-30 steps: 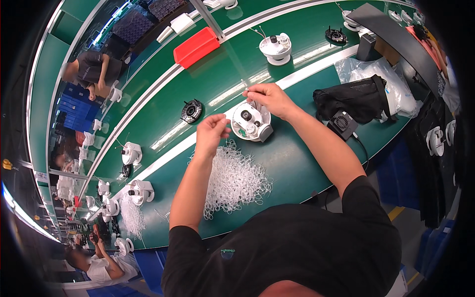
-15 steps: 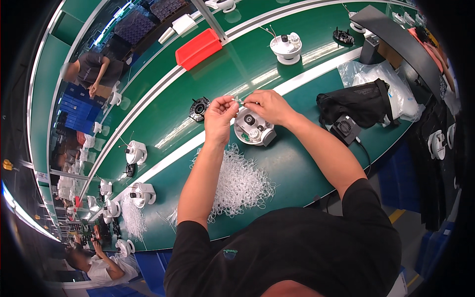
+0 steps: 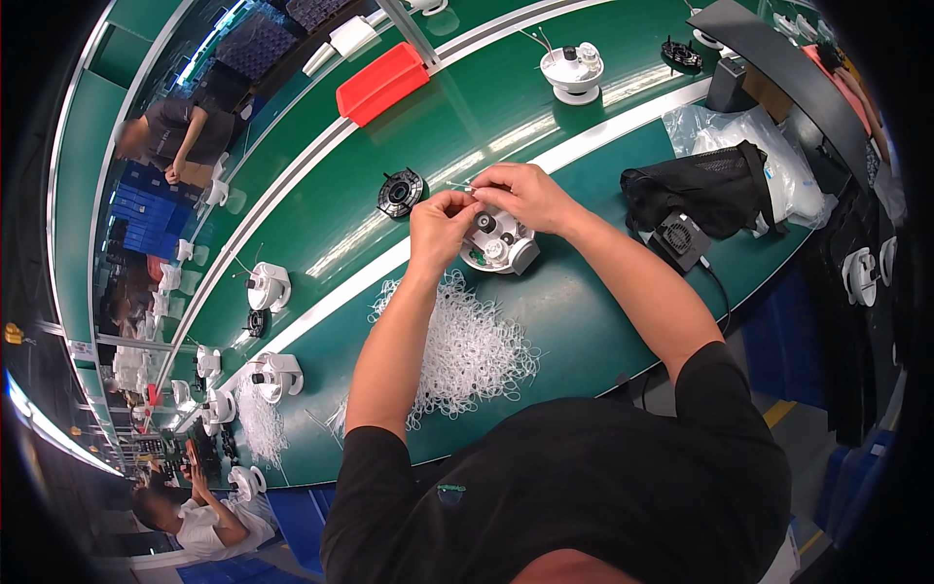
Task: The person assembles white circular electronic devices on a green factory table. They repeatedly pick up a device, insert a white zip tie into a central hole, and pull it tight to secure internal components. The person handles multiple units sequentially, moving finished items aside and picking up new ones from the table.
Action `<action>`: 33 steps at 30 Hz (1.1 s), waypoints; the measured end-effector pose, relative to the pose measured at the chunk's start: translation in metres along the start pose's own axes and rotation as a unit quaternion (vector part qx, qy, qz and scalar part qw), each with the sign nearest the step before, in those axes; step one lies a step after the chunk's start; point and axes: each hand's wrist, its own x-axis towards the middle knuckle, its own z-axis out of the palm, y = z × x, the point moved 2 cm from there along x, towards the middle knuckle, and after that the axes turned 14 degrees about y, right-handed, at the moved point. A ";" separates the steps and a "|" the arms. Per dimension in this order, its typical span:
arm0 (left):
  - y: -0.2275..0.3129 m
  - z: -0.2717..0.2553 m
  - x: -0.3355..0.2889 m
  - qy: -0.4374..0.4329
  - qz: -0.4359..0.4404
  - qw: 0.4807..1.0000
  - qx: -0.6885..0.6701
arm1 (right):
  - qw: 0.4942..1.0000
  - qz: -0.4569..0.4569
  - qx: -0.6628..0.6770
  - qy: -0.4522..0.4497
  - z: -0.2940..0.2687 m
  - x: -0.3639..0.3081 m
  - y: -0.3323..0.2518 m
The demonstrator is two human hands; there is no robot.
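Note:
A round white housing (image 3: 522, 258) lies on the green bench in front of me, its open side up, showing a black cylinder and small white parts. My left hand (image 3: 440, 232) is closed at its far left edge, thumb and fingertips pinched together. From the right, my right hand (image 3: 523, 199) pinches at the same spot, almost touching the left fingertips. Thin pale wires (image 3: 459, 185) stick out from between the fingers; the exact grip is partly hidden. Nearer to me lies a heap of looped white plastic ties (image 3: 475, 355), partly behind my left forearm.
Beyond my hands, a black ring-shaped part (image 3: 400, 193), a red tray (image 3: 382, 84) and another white housing (image 3: 572, 73) sit on the green surface. To the right are a black mesh bag (image 3: 696, 190), a small fan (image 3: 681, 240) and plastic bags (image 3: 798, 185). Co-workers are at the left.
Both hands have drawn closer together over the housing, the left moving slightly right. The housing and bench items have shifted a little in the view.

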 end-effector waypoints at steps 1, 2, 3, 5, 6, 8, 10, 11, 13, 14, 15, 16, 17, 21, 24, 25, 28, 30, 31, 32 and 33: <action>0.000 0.001 -0.001 0.002 0.017 1.000 0.014 | 1.000 0.010 -0.006 0.005 0.000 0.000 0.002; 0.001 0.001 -0.002 0.001 0.029 0.999 0.040 | 1.000 0.017 -0.011 0.010 0.000 0.001 0.003; 0.001 0.001 -0.001 -0.005 0.074 0.995 0.068 | 0.999 0.033 0.000 0.027 0.000 0.000 0.004; -0.002 0.003 -0.001 -0.018 0.164 0.979 0.122 | 0.996 0.065 0.021 0.061 -0.001 -0.003 0.009; -0.002 0.005 -0.001 -0.033 0.210 0.967 0.142 | 0.987 0.119 0.084 0.071 -0.002 -0.004 0.012; -0.001 0.005 -0.001 -0.030 0.291 0.935 0.202 | 0.948 0.226 0.207 0.090 -0.003 -0.005 0.019; 0.001 0.006 -0.003 -0.022 0.335 0.913 0.232 | 0.932 0.275 0.221 0.081 -0.010 -0.009 0.024; 0.003 0.007 -0.005 -0.019 0.333 0.913 0.236 | 0.924 0.299 0.227 0.076 -0.014 -0.011 0.027; 0.005 0.010 -0.007 -0.014 0.330 0.912 0.245 | 0.950 0.258 0.175 0.037 -0.021 -0.015 0.029; 0.007 0.010 -0.009 -0.014 0.330 0.911 0.246 | 0.966 0.215 0.139 0.016 -0.024 -0.017 0.022; 0.008 0.012 -0.010 -0.015 0.330 0.911 0.247 | 0.980 0.172 0.103 -0.005 -0.025 -0.019 0.017; 0.009 0.012 -0.011 -0.016 0.331 0.911 0.247 | 0.995 0.094 0.039 0.013 -0.023 -0.022 0.018; 0.007 0.011 -0.011 -0.011 0.317 0.917 0.243 | 0.998 0.053 -0.021 -0.012 -0.023 -0.023 0.009; -0.002 0.009 -0.008 0.002 0.281 0.935 0.216 | 0.985 -0.049 -0.151 -0.069 -0.023 -0.019 -0.011; 0.000 0.011 -0.010 0.007 0.279 0.935 0.221 | 0.970 -0.072 -0.212 -0.091 -0.024 -0.016 -0.015; 0.001 0.011 -0.010 0.009 0.285 0.931 0.228 | 0.966 -0.083 -0.227 -0.096 -0.024 -0.014 -0.018; 0.003 0.010 -0.013 0.012 0.279 0.931 0.234 | 0.953 -0.088 -0.259 -0.131 -0.026 -0.008 -0.024; 0.004 0.010 -0.013 0.023 0.276 0.934 0.227 | 0.945 -0.070 -0.274 -0.161 -0.029 -0.003 -0.026; 0.003 0.010 -0.012 0.033 0.278 0.934 0.221 | 0.942 -0.055 -0.281 -0.176 -0.031 -0.001 -0.027; 0.002 0.010 -0.012 0.044 0.280 0.935 0.215 | 0.937 -0.040 -0.288 -0.192 -0.031 -0.001 -0.026; 0.001 0.011 -0.011 0.045 0.279 0.934 0.217 | 0.936 -0.029 -0.290 -0.195 -0.031 -0.001 -0.027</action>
